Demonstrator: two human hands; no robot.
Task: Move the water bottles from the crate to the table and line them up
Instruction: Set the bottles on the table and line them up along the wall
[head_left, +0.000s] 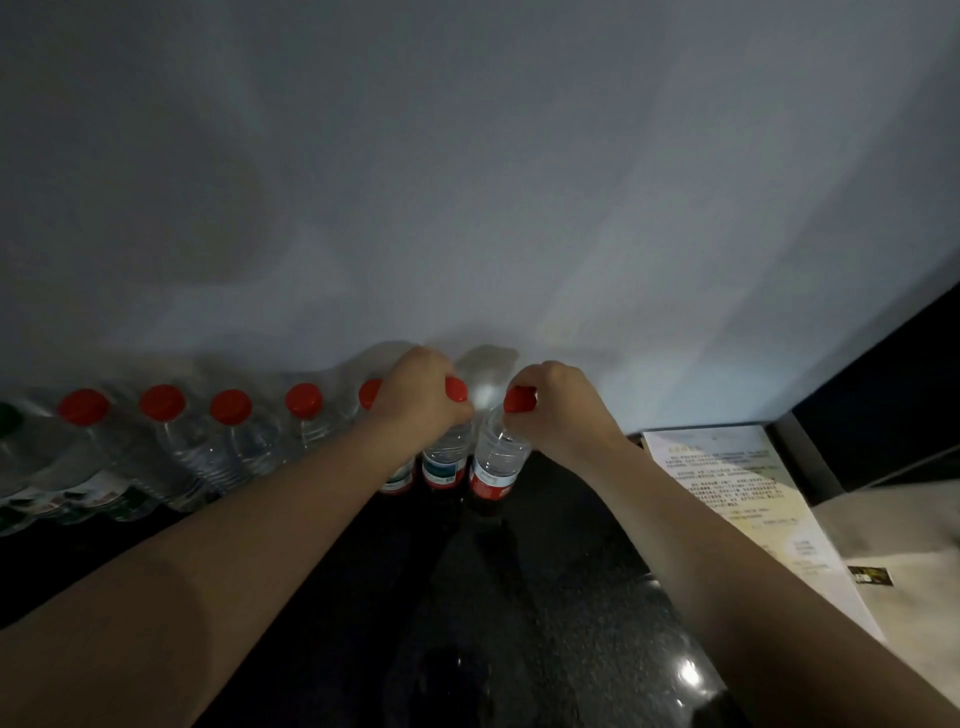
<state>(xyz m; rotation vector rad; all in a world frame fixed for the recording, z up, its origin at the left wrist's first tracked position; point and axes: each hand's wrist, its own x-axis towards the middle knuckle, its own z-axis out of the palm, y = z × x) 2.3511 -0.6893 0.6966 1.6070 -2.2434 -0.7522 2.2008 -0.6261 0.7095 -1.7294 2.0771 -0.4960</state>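
Several clear water bottles with red caps stand in a row (228, 441) along the wall on a dark table (545, 597). My left hand (421, 395) grips the neck of one bottle (444, 457) at the row's right end, its red cap showing past my fingers. Right beside it stands the last bottle (498, 457), and my right hand (556, 400) grips it at its red cap. Both bottles are upright and side by side. The crate is out of sight.
A grey wall (467, 182) rises right behind the row. A printed paper sheet (737, 493) lies on the table to the right, beside a pale surface (904, 571) and a dark panel (883, 405). A green-capped bottle (8, 415) stands at the far left.
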